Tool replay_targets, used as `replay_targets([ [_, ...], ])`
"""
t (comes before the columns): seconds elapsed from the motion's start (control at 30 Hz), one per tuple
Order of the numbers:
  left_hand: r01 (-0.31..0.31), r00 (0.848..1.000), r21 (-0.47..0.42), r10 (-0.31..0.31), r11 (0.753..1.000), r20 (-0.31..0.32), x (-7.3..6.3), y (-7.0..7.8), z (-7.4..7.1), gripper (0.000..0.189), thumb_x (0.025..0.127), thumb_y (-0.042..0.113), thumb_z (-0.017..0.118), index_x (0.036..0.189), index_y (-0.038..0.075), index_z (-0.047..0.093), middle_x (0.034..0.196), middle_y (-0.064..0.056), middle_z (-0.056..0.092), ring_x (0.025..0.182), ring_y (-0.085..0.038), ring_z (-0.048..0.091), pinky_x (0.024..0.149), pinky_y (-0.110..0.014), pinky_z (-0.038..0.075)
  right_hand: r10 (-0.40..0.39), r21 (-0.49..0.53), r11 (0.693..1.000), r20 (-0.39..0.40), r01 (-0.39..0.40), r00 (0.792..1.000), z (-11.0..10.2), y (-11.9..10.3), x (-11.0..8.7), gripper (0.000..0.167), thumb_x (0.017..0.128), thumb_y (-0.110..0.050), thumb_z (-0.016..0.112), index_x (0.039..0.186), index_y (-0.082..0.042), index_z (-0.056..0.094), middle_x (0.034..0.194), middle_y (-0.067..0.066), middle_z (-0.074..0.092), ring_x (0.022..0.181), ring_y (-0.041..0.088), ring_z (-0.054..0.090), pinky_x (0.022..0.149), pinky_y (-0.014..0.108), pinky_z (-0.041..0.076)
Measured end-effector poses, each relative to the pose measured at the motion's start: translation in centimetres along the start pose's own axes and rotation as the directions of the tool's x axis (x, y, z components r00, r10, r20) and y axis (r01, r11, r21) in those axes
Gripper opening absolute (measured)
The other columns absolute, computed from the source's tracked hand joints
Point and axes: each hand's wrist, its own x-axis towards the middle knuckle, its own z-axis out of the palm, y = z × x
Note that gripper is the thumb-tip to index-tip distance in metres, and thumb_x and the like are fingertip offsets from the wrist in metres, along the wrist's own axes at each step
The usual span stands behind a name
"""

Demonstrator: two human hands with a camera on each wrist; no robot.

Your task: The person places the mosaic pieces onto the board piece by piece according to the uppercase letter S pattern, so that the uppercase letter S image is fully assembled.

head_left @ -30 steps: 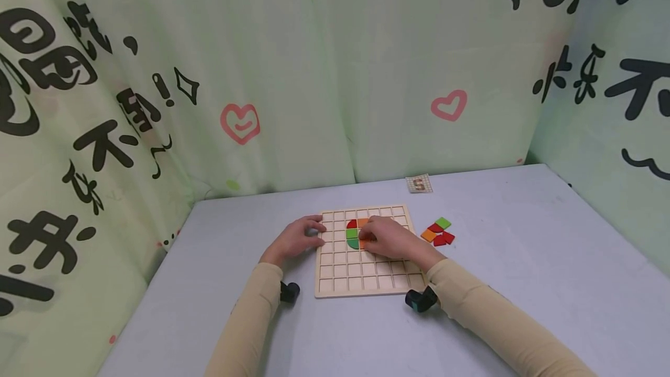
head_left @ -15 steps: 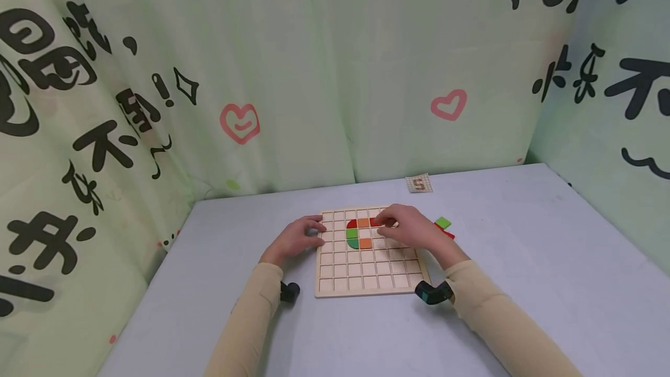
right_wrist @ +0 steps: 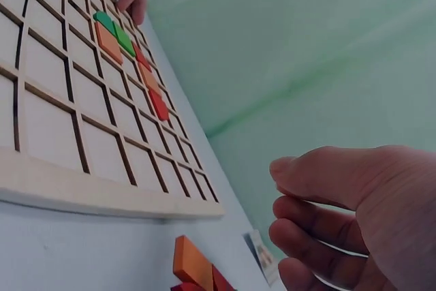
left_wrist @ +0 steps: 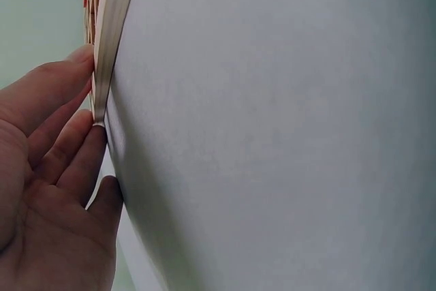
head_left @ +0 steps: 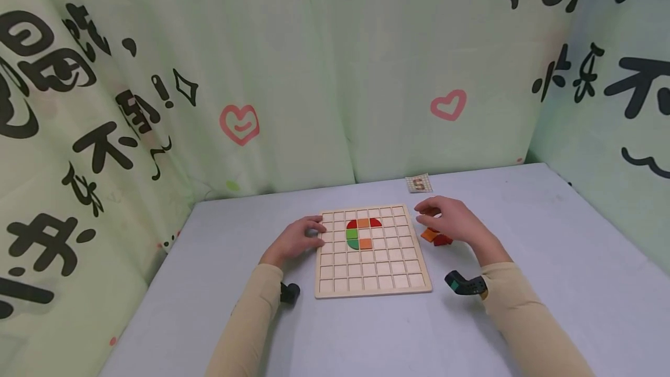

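Note:
A square wooden grid board (head_left: 374, 292) lies on the table. In its cells sit a red rounded tile (head_left: 375, 223), an orange square tile (head_left: 363, 223), a second red rounded tile, a green square tile (head_left: 352, 234), a dark green rounded tile (head_left: 353, 244) and another orange tile (head_left: 365, 244). My left hand (head_left: 296, 239) touches the board's left edge with thumb and fingertips, fingers fairly straight. My right hand (head_left: 454, 223), fingers loosely bent, hovers over the loose tiles (head_left: 430, 235) right of the board. Nothing shows between its fingers in the right wrist view; it partly hides those tiles.
A small card (head_left: 419, 184) with a printed pattern lies near the table's back edge. The table (head_left: 345, 336) has a pale cover. Pale green curtains (head_left: 335, 74) with writing and hearts stand behind and at both sides.
My right hand has moved off the board and rightward to the loose tiles. A red rounded tile now shows at the pattern's upper right. My left hand has stayed at the board's edge.

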Motion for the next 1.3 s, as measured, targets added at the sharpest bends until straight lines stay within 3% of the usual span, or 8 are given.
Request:
replay_targets([
  [0.33, 0.011, 1.000, -0.003, -0.011, 1.000, 0.000, 0.1, 0.0, 0.1, 0.025, 0.087, 0.015, 0.073, 0.111, 0.009, 0.071, 0.147, -0.002, 0.048, 0.143, -0.028, 0.032, 0.116, -0.046, 0.026, 0.052, -0.015, 0.999, -0.006, -0.052, 0.999, -1.9, 2.2, -0.9, 0.040, 0.094, -0.022, 0.063, 0.125, 0.003, 0.060, 0.115, 0.020, 0.063, 0.104, 0.034, 0.057, 0.088, 0.049, 0.052],
  [0.53, 0.034, 0.999, -0.001, -0.034, 0.999, 0.006, 0.2, 0.1, 0.0, 0.026, 0.087, 0.016, 0.073, 0.112, 0.010, 0.070, 0.148, -0.001, 0.047, 0.143, -0.026, 0.031, 0.116, -0.045, 0.027, 0.046, -0.048, 0.998, -0.004, -0.046, 0.999, -2.2, 3.5, -0.9, 0.039, 0.093, -0.020, 0.065, 0.123, 0.005, 0.061, 0.113, 0.021, 0.063, 0.102, 0.035, 0.057, 0.089, 0.051, 0.051],
  [0.83, 0.014, 1.000, -0.003, -0.014, 1.000, 0.000, 0.3, 0.0, 0.0, 0.025, 0.087, 0.014, 0.074, 0.111, 0.009, 0.071, 0.147, -0.002, 0.048, 0.143, -0.028, 0.032, 0.116, -0.046, 0.026, 0.092, -0.056, 0.994, 0.049, -0.089, 0.995, -2.0, 5.3, -0.7, 0.039, 0.091, -0.018, 0.066, 0.123, 0.004, 0.061, 0.112, 0.020, 0.063, 0.101, 0.034, 0.056, 0.090, 0.050, 0.051],
  [1.3, 0.031, 1.000, -0.005, -0.031, 0.999, -0.002, 0.3, -0.2, 0.3, 0.025, 0.087, 0.016, 0.074, 0.111, 0.011, 0.071, 0.148, -0.002, 0.048, 0.143, -0.027, 0.031, 0.116, -0.046, 0.026, 0.086, -0.053, 0.995, 0.083, -0.081, 0.993, -1.9, 5.4, -0.8, 0.039, 0.089, -0.016, 0.068, 0.121, 0.006, 0.061, 0.108, 0.020, 0.063, 0.098, 0.034, 0.056, 0.088, 0.051, 0.051],
])
